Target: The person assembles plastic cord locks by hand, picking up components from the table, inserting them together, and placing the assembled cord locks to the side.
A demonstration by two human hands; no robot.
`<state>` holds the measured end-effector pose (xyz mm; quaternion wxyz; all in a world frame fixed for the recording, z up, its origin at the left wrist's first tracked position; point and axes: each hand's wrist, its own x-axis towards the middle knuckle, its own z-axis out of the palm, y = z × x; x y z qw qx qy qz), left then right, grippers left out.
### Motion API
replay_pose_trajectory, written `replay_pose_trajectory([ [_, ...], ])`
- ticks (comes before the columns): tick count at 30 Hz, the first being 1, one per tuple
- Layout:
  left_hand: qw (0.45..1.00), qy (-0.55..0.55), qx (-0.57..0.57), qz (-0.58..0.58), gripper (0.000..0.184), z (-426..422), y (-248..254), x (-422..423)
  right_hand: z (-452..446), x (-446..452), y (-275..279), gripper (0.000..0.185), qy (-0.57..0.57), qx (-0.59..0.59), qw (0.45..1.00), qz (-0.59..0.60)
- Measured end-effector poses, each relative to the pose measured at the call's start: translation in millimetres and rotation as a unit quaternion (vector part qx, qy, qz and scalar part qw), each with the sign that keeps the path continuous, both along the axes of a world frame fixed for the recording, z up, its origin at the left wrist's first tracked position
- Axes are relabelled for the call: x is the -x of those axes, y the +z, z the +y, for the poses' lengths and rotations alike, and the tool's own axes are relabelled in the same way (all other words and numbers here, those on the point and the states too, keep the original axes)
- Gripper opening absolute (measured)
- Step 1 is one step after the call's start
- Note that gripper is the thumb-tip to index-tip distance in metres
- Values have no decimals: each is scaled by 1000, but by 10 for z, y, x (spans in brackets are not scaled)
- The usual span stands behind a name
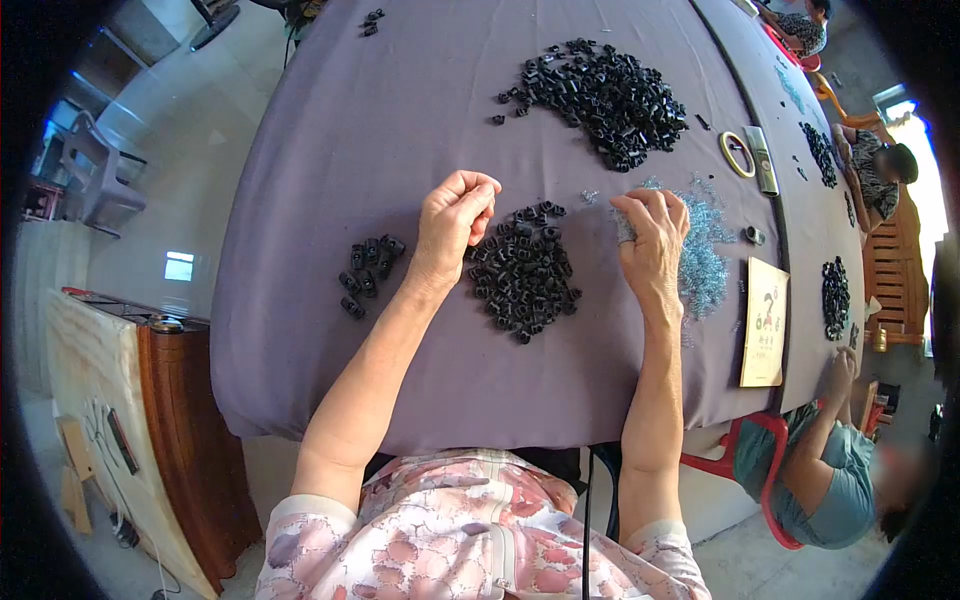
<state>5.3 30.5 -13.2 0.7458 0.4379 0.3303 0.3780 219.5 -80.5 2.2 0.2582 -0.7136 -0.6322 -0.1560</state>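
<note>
black pile (525, 278), one, near left hand (452, 222); one blue (708, 260), right hand (655, 238).

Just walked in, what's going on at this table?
Someone is sorting or assembling small parts by hand, it seems. Their left hand is pinched beside the middle pile of black parts; the right hand is at the edge of the pale blue bits. Can't tell if either grips anything. A small black group sits to the left, a bigger black heap farther back. Other people sit along the right side.
</note>
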Motion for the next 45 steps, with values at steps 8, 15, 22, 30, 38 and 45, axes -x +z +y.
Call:
replay_pose_trajectory([
  [8,1000,-6,0,1,8,-18,7,-4,64,131,-88,48,11,39,999,-1],
  [15,1000,-13,-25,-10,7,-45,36,-21,157,145,-153,45,23,37,999,1],
  [22,994,-38,-99,18,16,-134,93,-42,152,115,-209,44,43,39,998,19],
  [30,953,-51,-285,84,16,-278,205,-89,60,389,115,38,127,13,959,254],
  [38,951,-71,-292,76,14,-305,188,-99,12,543,96,26,129,65,868,476],
  [45,945,-24,-306,113,8,-277,164,-88,-6,460,100,15,98,37,880,463],
])
